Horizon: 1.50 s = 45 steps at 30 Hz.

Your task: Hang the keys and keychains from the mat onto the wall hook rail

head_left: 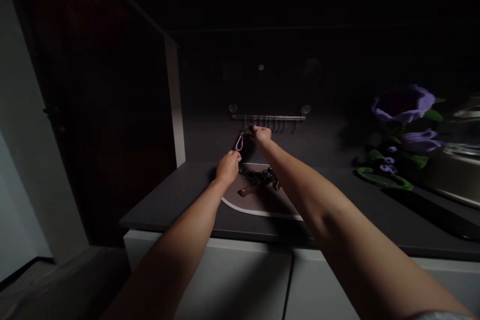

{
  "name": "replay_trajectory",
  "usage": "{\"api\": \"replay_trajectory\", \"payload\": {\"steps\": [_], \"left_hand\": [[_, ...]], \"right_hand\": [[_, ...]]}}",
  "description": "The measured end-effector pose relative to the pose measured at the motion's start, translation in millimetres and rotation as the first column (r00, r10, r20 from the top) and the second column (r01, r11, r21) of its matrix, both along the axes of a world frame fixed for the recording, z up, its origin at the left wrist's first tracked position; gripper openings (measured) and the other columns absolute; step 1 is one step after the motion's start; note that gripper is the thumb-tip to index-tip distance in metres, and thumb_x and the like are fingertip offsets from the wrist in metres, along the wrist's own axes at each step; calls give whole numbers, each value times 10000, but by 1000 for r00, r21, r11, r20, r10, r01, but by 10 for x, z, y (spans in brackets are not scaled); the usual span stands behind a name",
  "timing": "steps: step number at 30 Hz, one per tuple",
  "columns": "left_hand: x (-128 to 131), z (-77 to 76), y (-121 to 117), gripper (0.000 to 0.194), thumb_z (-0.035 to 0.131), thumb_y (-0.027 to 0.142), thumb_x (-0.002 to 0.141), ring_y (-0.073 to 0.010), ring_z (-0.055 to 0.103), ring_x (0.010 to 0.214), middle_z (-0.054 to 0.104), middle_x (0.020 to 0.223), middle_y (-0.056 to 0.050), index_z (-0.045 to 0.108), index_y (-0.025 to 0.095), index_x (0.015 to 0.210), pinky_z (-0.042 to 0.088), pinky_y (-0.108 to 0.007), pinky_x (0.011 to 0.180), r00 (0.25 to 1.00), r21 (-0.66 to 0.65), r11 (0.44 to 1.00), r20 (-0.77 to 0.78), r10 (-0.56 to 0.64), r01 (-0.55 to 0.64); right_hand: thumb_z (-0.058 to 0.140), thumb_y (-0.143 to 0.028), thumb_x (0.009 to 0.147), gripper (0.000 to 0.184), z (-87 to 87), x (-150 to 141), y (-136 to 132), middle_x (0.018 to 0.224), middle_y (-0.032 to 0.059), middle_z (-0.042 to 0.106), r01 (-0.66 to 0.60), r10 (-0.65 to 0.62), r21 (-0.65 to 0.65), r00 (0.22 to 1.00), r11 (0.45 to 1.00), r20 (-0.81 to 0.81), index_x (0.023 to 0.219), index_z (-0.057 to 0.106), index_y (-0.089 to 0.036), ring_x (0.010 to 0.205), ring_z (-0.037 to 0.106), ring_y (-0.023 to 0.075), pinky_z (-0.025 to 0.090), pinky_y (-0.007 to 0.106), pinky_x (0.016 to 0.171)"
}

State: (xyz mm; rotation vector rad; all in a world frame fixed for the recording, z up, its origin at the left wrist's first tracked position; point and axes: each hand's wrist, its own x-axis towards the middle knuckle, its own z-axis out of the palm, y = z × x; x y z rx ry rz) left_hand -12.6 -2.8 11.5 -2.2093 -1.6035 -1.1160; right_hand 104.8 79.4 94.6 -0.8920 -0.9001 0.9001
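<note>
A keychain with a pink loop strap hangs just under a clear wall rail with hooks. My right hand is raised to the hooks at the rail's left end, its fingers pinched on the dark upper part of the keychain. Lower and to the left, my left hand is closed at the bottom of the keychain; its fingertips partly hide what they grip. Below both hands lies a mat with a white rim. On it rest a dark tangled bunch and a brown strap-like piece.
Purple fabric flowers and a green ring stand on the dark countertop at right, beside a shiny metal pot-like vessel. White cabinets are below. A dark door is at left. The room is dim.
</note>
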Motion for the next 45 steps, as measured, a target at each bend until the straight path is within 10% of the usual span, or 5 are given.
{"api": "replay_trajectory", "payload": {"steps": [45], "left_hand": [[-43,-80,114,148,477,191,826,-149,540,884,602,929,-46,611,205,887,383,-245,756,996,-89,995,-68,-51,45]], "right_hand": [[512,-9,698,138,-158,197,-72,503,-46,490,-132,142,-68,976,989,166,688,475,-141,411,444,39,420,178,469]]}}
